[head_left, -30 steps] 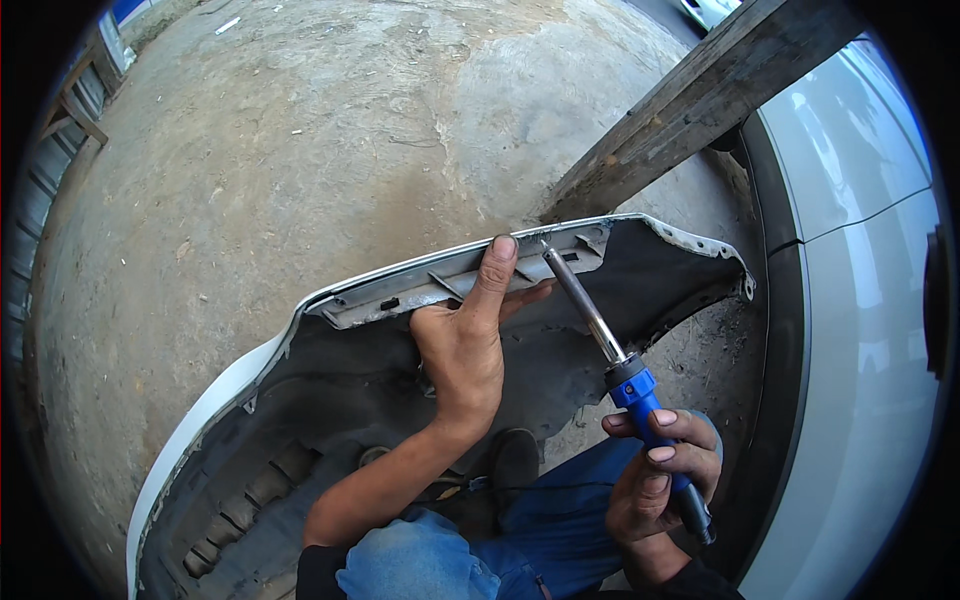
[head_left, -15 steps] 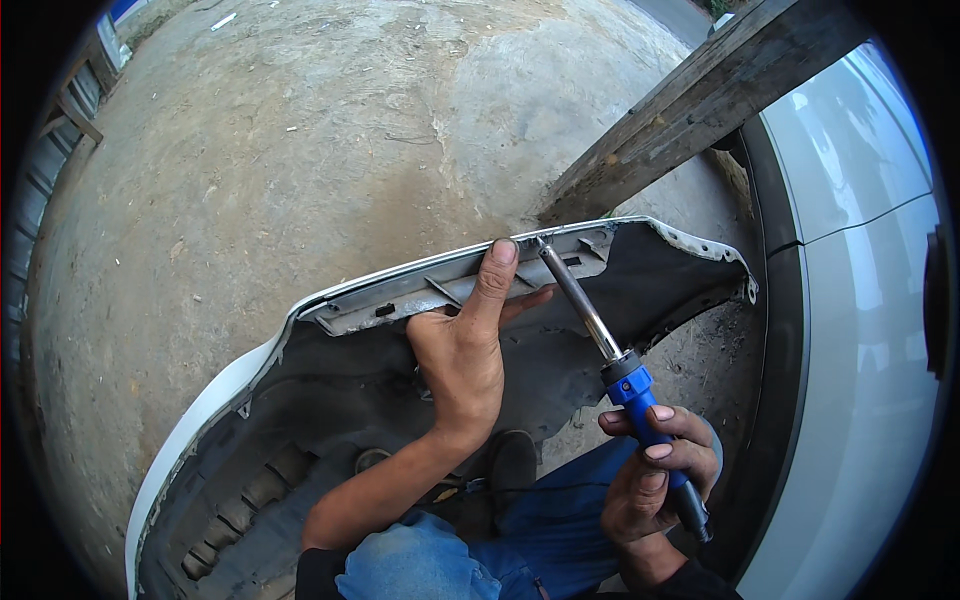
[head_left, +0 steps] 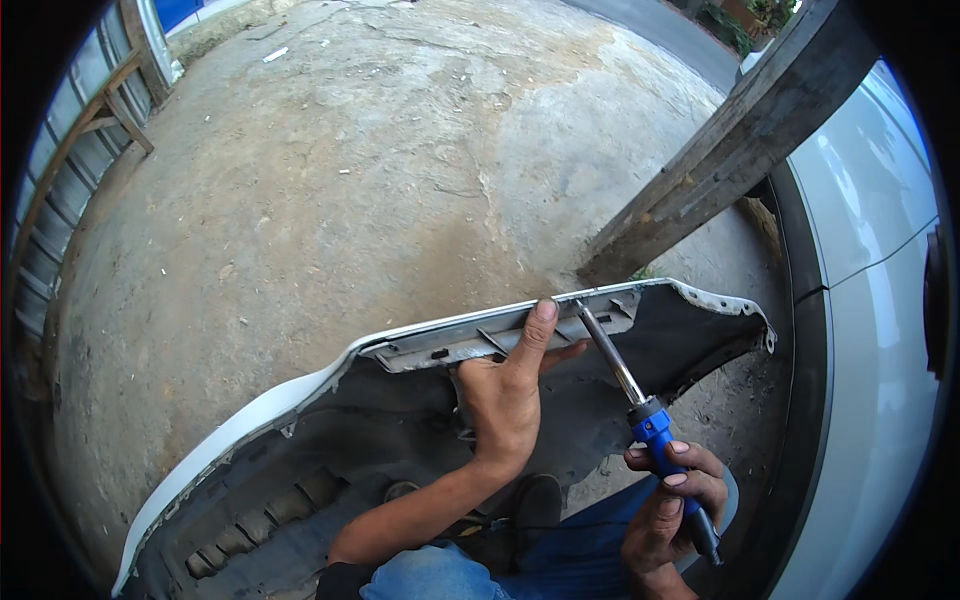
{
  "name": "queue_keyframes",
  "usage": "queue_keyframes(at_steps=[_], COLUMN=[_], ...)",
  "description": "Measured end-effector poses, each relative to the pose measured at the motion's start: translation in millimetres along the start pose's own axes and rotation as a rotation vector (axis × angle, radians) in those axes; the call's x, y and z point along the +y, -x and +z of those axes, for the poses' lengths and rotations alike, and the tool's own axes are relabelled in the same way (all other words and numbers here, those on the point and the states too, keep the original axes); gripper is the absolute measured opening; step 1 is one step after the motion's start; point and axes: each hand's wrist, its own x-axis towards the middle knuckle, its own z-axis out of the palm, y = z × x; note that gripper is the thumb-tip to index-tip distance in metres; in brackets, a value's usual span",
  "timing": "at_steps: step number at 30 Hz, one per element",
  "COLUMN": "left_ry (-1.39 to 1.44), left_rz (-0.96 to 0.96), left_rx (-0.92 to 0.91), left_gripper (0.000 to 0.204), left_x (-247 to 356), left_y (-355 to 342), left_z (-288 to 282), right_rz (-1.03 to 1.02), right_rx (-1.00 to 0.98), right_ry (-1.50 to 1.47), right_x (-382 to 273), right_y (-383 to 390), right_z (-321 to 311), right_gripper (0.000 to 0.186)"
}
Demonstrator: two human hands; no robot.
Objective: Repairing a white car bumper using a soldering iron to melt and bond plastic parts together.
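Observation:
A car bumper [head_left: 250, 418], white along its outer edge and black inside, lies across my lap area with its inner face toward me. A grey plastic bracket [head_left: 462, 350] with slots and ribs runs along its upper edge. My left hand [head_left: 502, 408] grips this edge, thumb laid over the bracket and fingers partly hidden behind it. My right hand [head_left: 672, 512] holds a soldering iron [head_left: 653, 425] by its blue handle, fingers wrapped round it. The iron's metal tip points up and left, at the bracket's seam just right of my left thumb; whether it touches is hard to tell.
A thick wooden post [head_left: 720, 150] leans up from the concrete ground [head_left: 330, 170] beyond the bumper. Close on the right stands a pale car [head_left: 875, 340]. At far left are a corrugated metal wall [head_left: 75, 185] and a wooden frame [head_left: 122, 118]. My shoe [head_left: 538, 500] shows below the bumper.
The view has tilted up, so the bumper, hands and iron sit lower and further right in the picture. Both holds look the same, with the tip still at the bracket's seam.

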Motion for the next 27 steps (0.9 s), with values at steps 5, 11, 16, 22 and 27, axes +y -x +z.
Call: queue_keyframes(at_steps=[5,11,16,22,27], left_ry=[0.008,-0.016,-0.02,-0.008,-0.019], left_rz=[-0.003,-0.018,0.001,0.024,0.005], left_rx=[-0.027,0.008,0.003,0.031,0.016], left_gripper=[0.026,0.026,0.024,0.033,0.032], left_x=[-1.0,0.5,-0.4,-2.1,-1.2], left_y=[2.8,0.8,-1.6,-2.4,-0.6], left_z=[-6.6,-2.8,-4.1,-1.6,-2.5], right_rz=[0.056,0.064,0.057,0.083,0.082], right_rx=[0.064,0.033,0.005,-0.025,-0.011], right_ry=[0.056,-0.013,-0.087,-0.15,-0.134], right_x=[1.4,-1.3,-1.5,0.8,-0.8], right_y=[7.1,0.7,-7.1,-6.0,-4.7], right_z=[-0.9,1.1,-0.7,-4.1,-3.6], right_gripper=[0.019,0.021,0.02,0.018,0.018])
